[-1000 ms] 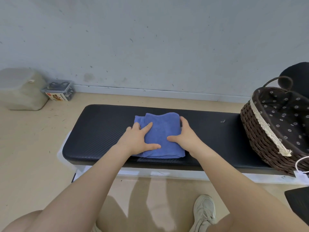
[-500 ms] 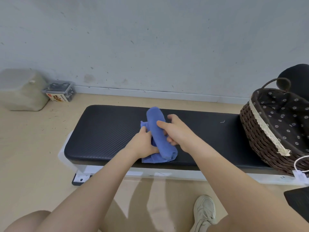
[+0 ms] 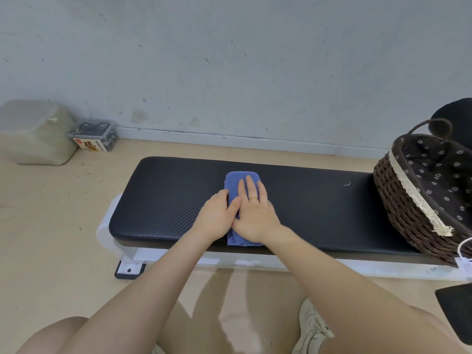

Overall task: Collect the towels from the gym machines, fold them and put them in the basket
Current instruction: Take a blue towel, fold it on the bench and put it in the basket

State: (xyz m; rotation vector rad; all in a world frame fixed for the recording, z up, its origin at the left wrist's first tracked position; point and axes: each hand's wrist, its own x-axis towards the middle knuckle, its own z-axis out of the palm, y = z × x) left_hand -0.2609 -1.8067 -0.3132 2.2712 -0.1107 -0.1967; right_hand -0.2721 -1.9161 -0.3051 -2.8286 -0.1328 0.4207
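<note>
Both hands, left hand [image 3: 217, 213] and right hand [image 3: 251, 215], are now pressed flat on the towel [image 3: 241, 178], narrower than before; folding is judged nearly done.

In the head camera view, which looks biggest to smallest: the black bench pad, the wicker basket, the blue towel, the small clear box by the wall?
1. bench pad
2. wicker basket, partly cut off
3. and 4. blue towel and clear box: too close to rank; hands cover much of the towel.

We see a blue towel [image 3: 233, 181] on a black bench [image 3: 306, 208], a brown wicker basket [image 3: 408, 215] at the bench's right end, dark lining with white flowers, cream lace trim.
</note>
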